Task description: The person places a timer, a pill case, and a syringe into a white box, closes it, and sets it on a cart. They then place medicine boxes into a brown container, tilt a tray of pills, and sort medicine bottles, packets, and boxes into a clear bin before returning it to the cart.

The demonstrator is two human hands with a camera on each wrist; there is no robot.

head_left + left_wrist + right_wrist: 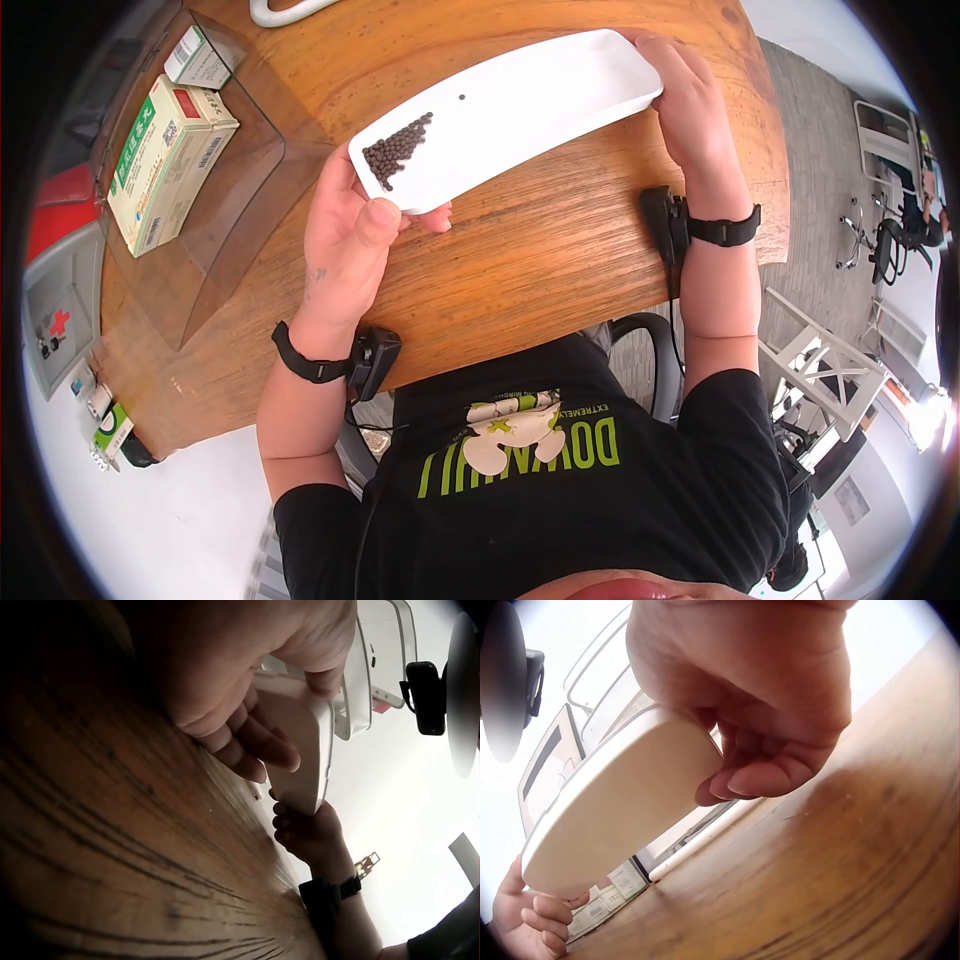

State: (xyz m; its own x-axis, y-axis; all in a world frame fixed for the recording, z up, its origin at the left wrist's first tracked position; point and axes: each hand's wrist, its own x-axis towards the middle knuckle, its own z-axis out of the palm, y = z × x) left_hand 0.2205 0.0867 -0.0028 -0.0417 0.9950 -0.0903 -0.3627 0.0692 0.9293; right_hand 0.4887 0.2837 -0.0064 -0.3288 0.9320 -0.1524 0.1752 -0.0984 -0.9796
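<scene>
A long, narrow white tray is held up over the table between both hands. My left hand grips its left end, thumb at the near rim and fingers beneath, as the left wrist view shows. My right hand holds the far right end, with fingers curled under it in the right wrist view. Small dark brown round pellets lie heaped in the tray's left end. One stray pellet sits apart, farther along the white surface. The tray's underside faces the right wrist camera.
On the left of the wooden table, a cream and green medicine box and a smaller box stand on a transparent brown plastic piece. A white curved bar shows at the far edge.
</scene>
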